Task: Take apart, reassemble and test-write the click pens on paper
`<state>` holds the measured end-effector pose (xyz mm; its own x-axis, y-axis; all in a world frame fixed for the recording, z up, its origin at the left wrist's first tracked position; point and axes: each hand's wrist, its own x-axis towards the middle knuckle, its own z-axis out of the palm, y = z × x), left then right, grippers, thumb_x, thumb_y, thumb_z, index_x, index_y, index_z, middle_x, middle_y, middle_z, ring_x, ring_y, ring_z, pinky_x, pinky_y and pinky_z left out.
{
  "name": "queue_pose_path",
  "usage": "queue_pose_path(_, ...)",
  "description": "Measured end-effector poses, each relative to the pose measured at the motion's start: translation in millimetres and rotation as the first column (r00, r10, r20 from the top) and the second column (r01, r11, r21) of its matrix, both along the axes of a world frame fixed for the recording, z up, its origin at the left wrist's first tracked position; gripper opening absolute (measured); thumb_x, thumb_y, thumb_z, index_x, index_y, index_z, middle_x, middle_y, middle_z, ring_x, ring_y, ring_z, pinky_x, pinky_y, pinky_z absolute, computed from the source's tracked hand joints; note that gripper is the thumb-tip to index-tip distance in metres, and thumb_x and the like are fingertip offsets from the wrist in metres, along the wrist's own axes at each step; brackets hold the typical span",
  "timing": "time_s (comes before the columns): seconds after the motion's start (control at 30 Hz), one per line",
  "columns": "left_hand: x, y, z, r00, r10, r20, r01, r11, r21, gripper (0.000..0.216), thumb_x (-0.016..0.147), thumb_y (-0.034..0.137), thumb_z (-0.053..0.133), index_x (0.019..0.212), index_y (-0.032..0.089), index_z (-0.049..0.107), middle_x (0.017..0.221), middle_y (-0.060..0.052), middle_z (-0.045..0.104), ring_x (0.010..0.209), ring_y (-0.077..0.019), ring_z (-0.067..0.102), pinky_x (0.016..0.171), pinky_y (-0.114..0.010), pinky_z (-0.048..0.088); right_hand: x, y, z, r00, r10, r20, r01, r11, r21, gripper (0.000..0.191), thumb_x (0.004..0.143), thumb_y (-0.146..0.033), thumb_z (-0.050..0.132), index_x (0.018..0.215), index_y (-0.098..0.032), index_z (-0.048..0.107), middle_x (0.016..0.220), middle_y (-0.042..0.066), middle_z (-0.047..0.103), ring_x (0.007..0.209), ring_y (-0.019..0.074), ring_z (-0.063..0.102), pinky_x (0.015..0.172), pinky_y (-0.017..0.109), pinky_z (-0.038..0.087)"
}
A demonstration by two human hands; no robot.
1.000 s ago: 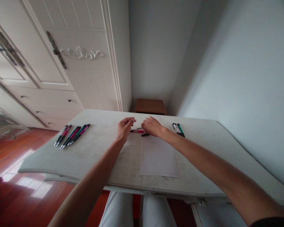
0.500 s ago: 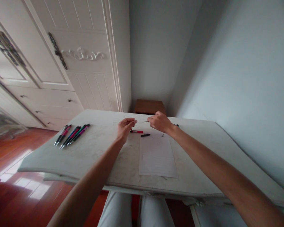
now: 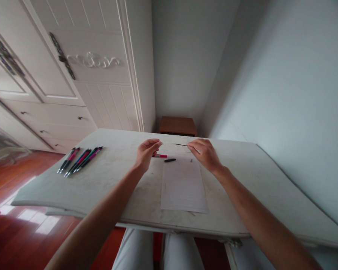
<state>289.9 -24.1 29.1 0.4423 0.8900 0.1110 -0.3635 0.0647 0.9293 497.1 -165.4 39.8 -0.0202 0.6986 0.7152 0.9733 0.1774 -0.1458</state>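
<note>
My right hand (image 3: 206,153) pinches a thin dark pen refill (image 3: 180,144), which points left above the far part of the table. Across from its end, my left hand (image 3: 146,153) is closed, thumb against fingertips, on something small and pale that I cannot make out. Just below my left hand lies a red pen barrel (image 3: 163,156), partly hidden by the fingers. Beside it are a black grip piece (image 3: 170,160) and a small pen tip (image 3: 191,160) near the top of a white lined sheet of paper (image 3: 183,187).
Several pens (image 3: 80,161) lie in a group on the left of the white table (image 3: 109,195). A brown wooden stand (image 3: 178,125) is behind the far edge. A white wardrobe (image 3: 104,97) rises at the left, a grey wall (image 3: 284,86) at the right.
My right hand has moved right and turned, fingers lower, so more of the refill shows and the gap to my left hand is wider. The view has shifted slightly.
</note>
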Motion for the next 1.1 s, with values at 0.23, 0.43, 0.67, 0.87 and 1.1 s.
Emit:
queue_pose_path(0.23, -1.0, -4.0, 3.0, 1.0, -0.002, -0.014, 0.003, 0.998, 0.064, 0.033, 0.057, 0.033, 0.086, 0.079, 0.015, 0.069, 0.069, -0.001, 0.064, 0.052, -0.0058, 0.047, 0.046, -0.019, 0.034, 7.7, -4.7, -0.6, 0.95, 0.0, -0.312, -0.017, 0.999, -0.051, 0.022, 0.091, -0.038, 0.062, 0.106, -0.024, 0.071, 0.088, 0.004, 0.076, 0.084, 0.0218, 0.071, 0.085, 0.037, 0.052)
queue_pose_path(0.43, -0.5, -5.5, 1.2, 0.999, -0.017, -0.042, 0.021, 0.996, 0.091, 0.031, 0.06, 0.033, 0.085, 0.08, 0.015, 0.07, 0.067, 0.001, 0.063, 0.051, -0.0053, 0.046, 0.046, -0.019, 0.034, 9.9, -6.8, -2.9, 0.961, 0.004, -0.277, -0.013, 0.999, -0.033, 0.03, 0.088, -0.032, 0.065, 0.118, -0.026, 0.066, 0.087, 0.002, 0.076, 0.086, 0.022, 0.071, 0.09, 0.04, 0.052)
queue_pose_path(0.67, -0.6, -7.4, 1.7, 0.997, -0.024, -0.074, 0.031, 0.995, 0.097, 0.034, 0.059, 0.033, 0.085, 0.082, 0.014, 0.07, 0.067, -0.001, 0.064, 0.052, -0.0063, 0.048, 0.046, -0.02, 0.036, 9.0, -5.1, -7.0, 0.981, 0.038, -0.191, -0.034, 0.999, 0.025, 0.036, 0.09, -0.026, 0.062, 0.126, -0.027, 0.062, 0.091, 0.004, 0.075, 0.09, 0.0224, 0.069, 0.093, 0.043, 0.051)
queue_pose_path(0.87, -0.2, -9.2, 2.3, 0.992, -0.016, -0.122, 0.03, 0.993, 0.113, 0.037, 0.059, 0.036, 0.085, 0.083, 0.013, 0.07, 0.069, -0.002, 0.066, 0.056, -0.0085, 0.052, 0.046, -0.021, 0.041, 4.7, -5.3, -7.1, 0.981, 0.071, -0.179, -0.062, 0.997, 0.056, 0.033, 0.091, -0.026, 0.061, 0.124, -0.025, 0.062, 0.089, 0.004, 0.074, 0.087, 0.0211, 0.069, 0.089, 0.041, 0.052)
queue_pose_path(1.1, 0.5, -10.9, 2.1, 0.99, -0.004, -0.141, 0.023, 0.991, 0.134, 0.038, 0.058, 0.039, 0.086, 0.081, 0.014, 0.07, 0.069, -0.002, 0.065, 0.056, -0.0093, 0.053, 0.047, -0.022, 0.045, -0.5, -5.4, -7.4, 0.984, 0.075, -0.164, -0.072, 0.997, 0.025, 0.032, 0.091, -0.025, 0.061, 0.123, -0.025, 0.063, 0.089, 0.004, 0.074, 0.085, 0.0207, 0.068, 0.086, 0.04, 0.052)
